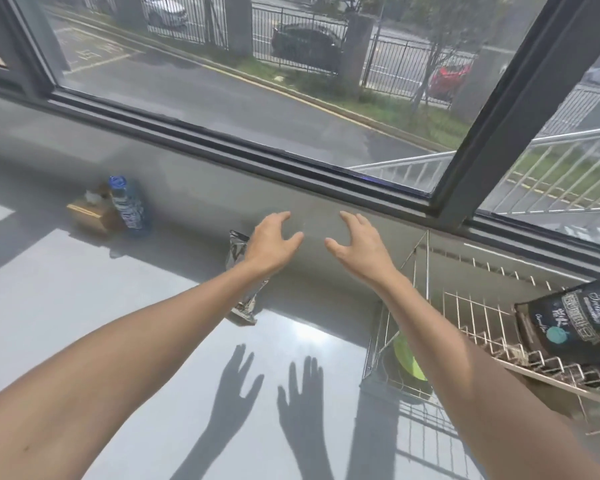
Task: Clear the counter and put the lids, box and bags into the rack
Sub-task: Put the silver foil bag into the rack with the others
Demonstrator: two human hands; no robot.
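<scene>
My left hand [272, 242] and my right hand [357, 242] hover side by side above the white counter [118, 323], fingers spread and curled, holding nothing. A silver foil bag [245, 299] lies on the counter under my left wrist, partly hidden by the forearm. The wire rack [471, 327] stands at the right; a black bag [575, 323] rests on its upper tier and a green lid [407, 358] sits on the lower tier. A brown box [90, 214] stands at the back left near the wall.
A water bottle with a blue cap [129, 206] stands next to the brown box. A grey wall and a large window run along the far side of the counter. Sun casts the shadows of both hands on the counter.
</scene>
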